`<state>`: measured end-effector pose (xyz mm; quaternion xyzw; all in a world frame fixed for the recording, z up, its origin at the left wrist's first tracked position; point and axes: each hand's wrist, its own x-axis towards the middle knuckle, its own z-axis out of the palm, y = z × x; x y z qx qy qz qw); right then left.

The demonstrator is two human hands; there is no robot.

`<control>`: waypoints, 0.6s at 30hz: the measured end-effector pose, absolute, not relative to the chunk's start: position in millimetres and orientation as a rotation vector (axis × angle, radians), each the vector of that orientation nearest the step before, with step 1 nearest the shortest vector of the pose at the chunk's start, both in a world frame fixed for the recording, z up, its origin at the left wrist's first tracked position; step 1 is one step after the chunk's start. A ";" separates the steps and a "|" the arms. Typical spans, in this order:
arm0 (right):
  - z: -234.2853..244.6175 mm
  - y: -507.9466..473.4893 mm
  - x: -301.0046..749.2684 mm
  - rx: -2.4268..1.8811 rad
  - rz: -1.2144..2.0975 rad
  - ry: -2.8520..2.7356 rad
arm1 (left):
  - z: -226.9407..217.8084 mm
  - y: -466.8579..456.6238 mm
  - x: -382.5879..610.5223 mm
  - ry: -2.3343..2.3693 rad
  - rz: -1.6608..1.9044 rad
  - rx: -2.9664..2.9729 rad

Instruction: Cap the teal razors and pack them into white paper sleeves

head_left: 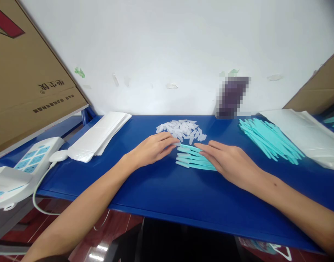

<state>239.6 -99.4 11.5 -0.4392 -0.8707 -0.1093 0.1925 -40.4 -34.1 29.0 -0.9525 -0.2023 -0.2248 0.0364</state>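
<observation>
A short row of several turquoise plastic sticks [190, 160] lies side by side on the blue table [167, 193]. My right hand [227, 160] rests flat on their right ends, fingers stretched out. My left hand [153, 147] lies to the left of the sticks with its fingers extended, the tips touching the end of the topmost stick. A small clear piece seems to sit at those fingertips, but I cannot tell whether it is held. Just behind is a heap of small clear plastic caps [182, 130].
A larger pile of turquoise sticks [267, 138] lies at the right, beside white plastic bags [306, 134]. A stack of white pouches [98, 136] sits at the left, with a white power strip [25, 163] further left. Cardboard boxes [27, 83] stand at both sides.
</observation>
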 end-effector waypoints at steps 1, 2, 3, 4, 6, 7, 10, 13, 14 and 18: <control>12.0 -99.8 239.2 -1.246 -0.298 -2.446 | 28.8 -34.4 -40.0 -0.623 -0.700 -2.930; 12.6 -100.2 238.7 -1.263 -0.286 -2.450 | 28.6 -34.8 -39.5 -0.630 -0.705 -2.937; 13.3 -100.4 238.0 -1.281 -0.270 -2.456 | 28.3 -35.1 -39.1 -0.638 -0.704 -2.948; 14.1 -100.6 237.2 -1.302 -0.248 -2.463 | 28.0 -35.3 -38.8 -0.647 -0.701 -2.959; 15.3 -100.5 235.8 -1.338 -0.196 -2.474 | 27.6 -35.6 -38.4 -0.664 -0.695 -2.980; 15.7 -100.2 235.2 -1.352 -0.171 -2.477 | 27.4 -35.6 -38.4 -0.668 -0.696 -2.987; 15.6 -99.1 234.8 -1.380 -0.120 -2.473 | 26.8 -35.3 -38.7 -0.666 -0.708 -2.977; 14.6 -98.4 235.7 -1.388 -0.106 -2.467 | 26.2 -35.5 -38.8 -0.654 -0.700 -2.935; 14.3 -98.3 236.0 -1.384 -0.107 -2.466 | 26.0 -35.9 -38.5 -0.647 -0.699 -2.922; 13.7 -99.7 235.2 -1.346 -0.167 -2.487 | 23.6 -40.9 -32.8 -0.588 -0.747 -2.925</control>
